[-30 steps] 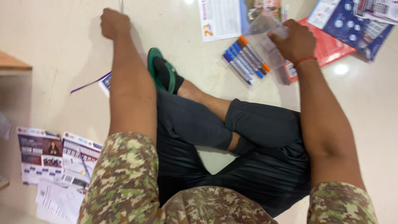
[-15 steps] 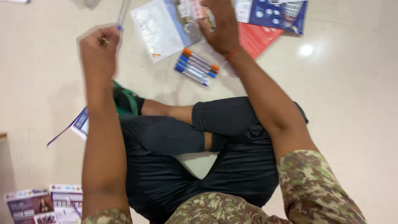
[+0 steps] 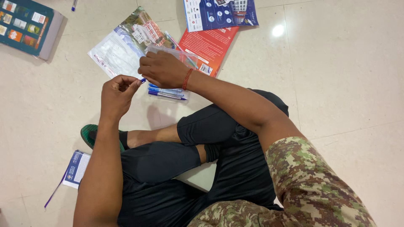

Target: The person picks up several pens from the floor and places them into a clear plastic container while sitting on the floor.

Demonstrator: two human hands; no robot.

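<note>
Head view — clear pouch point(image 3: 174, 54), blue pens point(image 3: 166, 92)

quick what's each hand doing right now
Left hand: fingertips pinched shut on a pen, only its blue tip showing.
Right hand: closed on the clear plastic pouch above the markers.

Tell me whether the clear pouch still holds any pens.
Yes: several blue pens lie inside the clear pouch under the right hand.

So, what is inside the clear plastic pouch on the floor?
The clear plastic pouch shows several blue-capped pens lying side by side. The right hand covers its upper part, so the remaining contents cannot be seen.
</note>
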